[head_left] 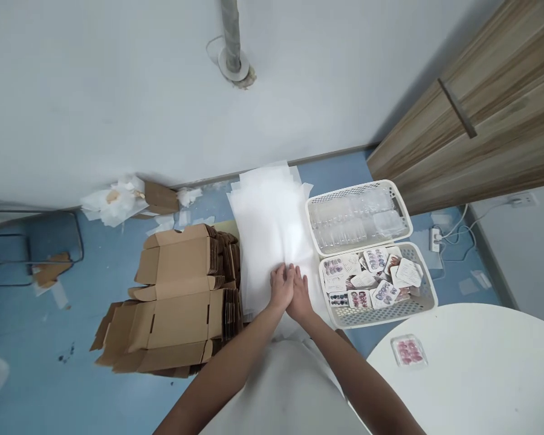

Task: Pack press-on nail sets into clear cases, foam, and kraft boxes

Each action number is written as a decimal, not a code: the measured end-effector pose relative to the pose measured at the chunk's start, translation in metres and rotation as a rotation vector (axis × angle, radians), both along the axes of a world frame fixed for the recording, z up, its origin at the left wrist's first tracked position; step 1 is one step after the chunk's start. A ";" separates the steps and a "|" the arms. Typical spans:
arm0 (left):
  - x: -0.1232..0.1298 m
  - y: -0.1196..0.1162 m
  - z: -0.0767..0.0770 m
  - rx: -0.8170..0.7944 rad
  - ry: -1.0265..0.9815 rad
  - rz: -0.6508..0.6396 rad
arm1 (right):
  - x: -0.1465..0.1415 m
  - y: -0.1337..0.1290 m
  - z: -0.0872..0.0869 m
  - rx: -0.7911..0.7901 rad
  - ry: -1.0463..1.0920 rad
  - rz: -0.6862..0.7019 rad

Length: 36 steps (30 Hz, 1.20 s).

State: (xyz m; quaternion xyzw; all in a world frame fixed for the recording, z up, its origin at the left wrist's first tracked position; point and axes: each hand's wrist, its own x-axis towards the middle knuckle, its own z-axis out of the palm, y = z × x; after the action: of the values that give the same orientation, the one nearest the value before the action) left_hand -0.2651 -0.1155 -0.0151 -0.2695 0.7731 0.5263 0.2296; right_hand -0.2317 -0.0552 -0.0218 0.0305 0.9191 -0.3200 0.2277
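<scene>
A stack of thin white sheets [265, 211] lies in front of me, with a raised crease running up from my fingers. My left hand [281, 287] and my right hand [300, 293] touch each other at the near part of the stack. The fingers of both are pressed together on the top sheet. Whether they pinch a fold of it is too small to make out. Flattened brown cardboard boxes [181, 317] are piled to the left of the sheets.
Right of the sheets are a basket of clear plastic boxes [315, 238] and a basket of printed cards [430, 302]. A white round table [471, 368] at the lower right bears a small clear pack [408, 351]. A wooden cabinet [489, 109] stands behind.
</scene>
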 end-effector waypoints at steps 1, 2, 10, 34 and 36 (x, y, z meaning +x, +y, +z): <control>0.000 -0.001 0.000 0.019 -0.002 0.010 | 0.001 -0.001 0.002 -0.010 0.003 0.034; -0.001 -0.002 -0.001 0.047 -0.002 0.033 | 0.001 -0.001 0.004 -0.020 0.011 0.059; 0.001 -0.011 0.004 0.148 0.021 0.279 | 0.007 0.010 0.015 -0.139 0.174 -0.004; 0.052 -0.046 0.043 0.145 0.173 -0.042 | 0.016 0.004 0.029 -0.500 0.006 -0.654; 0.052 -0.048 0.040 0.140 0.164 -0.125 | 0.019 0.008 0.026 -0.383 0.039 -0.679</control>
State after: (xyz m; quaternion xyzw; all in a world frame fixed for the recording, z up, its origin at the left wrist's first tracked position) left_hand -0.2136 -0.1634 0.0250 -0.1603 0.7660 0.5839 0.2159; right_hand -0.2131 -0.0473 0.0045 0.2839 0.7845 -0.5434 0.0929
